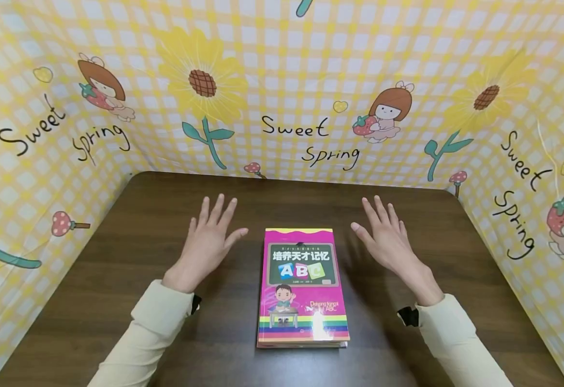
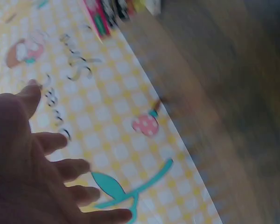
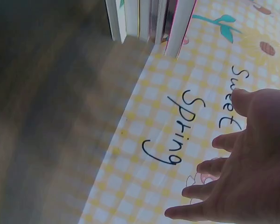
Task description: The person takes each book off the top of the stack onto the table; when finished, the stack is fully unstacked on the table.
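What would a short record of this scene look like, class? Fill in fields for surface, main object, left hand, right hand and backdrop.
surface: dark wooden table
main object: pink book, closed, lying flat between the hands, cover up with "ABC" printed on it
left hand: open, fingers spread, to the left of the book, not touching it
right hand: open, fingers spread, to the right of the book, not touching it
backdrop: yellow checked screen with sunflowers and "Sweet Spring", on three sides

Left hand (image 1: 210,240) and right hand (image 1: 387,241) hover apart, fingers spread, palms down.
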### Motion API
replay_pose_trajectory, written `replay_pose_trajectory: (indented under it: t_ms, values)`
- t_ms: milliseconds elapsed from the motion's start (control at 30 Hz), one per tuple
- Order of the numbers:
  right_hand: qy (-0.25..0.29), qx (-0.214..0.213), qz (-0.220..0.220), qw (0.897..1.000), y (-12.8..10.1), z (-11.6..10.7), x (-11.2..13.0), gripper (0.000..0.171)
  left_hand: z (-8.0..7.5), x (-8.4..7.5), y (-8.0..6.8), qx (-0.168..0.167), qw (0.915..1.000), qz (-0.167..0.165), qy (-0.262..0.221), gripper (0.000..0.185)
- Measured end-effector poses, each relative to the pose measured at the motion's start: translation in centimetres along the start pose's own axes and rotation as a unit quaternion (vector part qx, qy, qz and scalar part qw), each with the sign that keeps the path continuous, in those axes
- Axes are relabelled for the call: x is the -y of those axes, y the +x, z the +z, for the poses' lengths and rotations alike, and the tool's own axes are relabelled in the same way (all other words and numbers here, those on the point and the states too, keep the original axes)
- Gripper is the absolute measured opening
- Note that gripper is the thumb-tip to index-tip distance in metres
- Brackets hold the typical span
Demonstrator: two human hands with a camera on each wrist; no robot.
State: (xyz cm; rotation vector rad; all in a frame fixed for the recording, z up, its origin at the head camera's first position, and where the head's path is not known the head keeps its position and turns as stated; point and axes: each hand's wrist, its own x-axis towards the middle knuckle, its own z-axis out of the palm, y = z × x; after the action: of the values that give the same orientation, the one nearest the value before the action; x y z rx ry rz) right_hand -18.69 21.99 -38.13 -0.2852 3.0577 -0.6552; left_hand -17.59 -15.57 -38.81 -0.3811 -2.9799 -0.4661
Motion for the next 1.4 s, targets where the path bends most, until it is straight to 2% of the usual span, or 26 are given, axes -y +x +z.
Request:
replay_pose_trajectory:
  t_ms: [267,433,567,633,800,967,1167,1267,1367,1400]
  values:
    - [0.019,-0.007,-0.015,1.000,-2.1,1.6,0.9,0.075,2.3,-3.9,-3.2,0.032,0.9987,-0.008,-0.039,0.078]
    - [0.023,-0.002,-0.016,1.000,-3.5,2.9,1.5,0.074,3.7,-5.2,-4.8,0.043,0.9984,-0.015,-0.035,0.080]
    - [0.033,0.012,-0.014,0.999,-5.0,4.4,2.0,0.071,4.6,-5.8,-5.8,0.063,0.9943,-0.030,-0.081,0.083]
    - [0.042,0.025,-0.014,0.999,-5.7,5.1,2.3,0.073,4.9,-6.1,-6.1,0.082,0.9885,-0.048,-0.118,0.083]
    - [0.066,0.065,0.004,0.996,-7.2,6.6,2.9,0.080,5.4,-6.5,-6.3,0.114,0.9654,-0.100,-0.212,0.079]
    - [0.114,0.089,0.023,0.989,-8.0,7.0,3.1,0.084,5.6,-6.4,-6.0,0.100,0.9502,-0.117,-0.271,0.072]
    - [0.144,0.100,0.011,0.984,-8.1,7.1,3.3,0.087,5.7,-5.8,-5.4,0.081,0.9268,-0.126,-0.344,0.061]
    - [0.147,0.105,0.010,0.984,-8.1,7.2,3.5,0.086,5.5,-5.3,-5.2,0.081,0.9193,-0.144,-0.357,0.055]
    - [0.157,0.108,0.003,0.982,-8.2,7.4,3.4,0.078,5.4,-4.7,-5.0,0.082,0.9151,-0.166,-0.358,0.051]
    - [0.161,0.110,0.000,0.981,-8.3,7.5,3.4,0.074,5.3,-4.5,-4.9,0.083,0.9114,-0.175,-0.363,0.050]
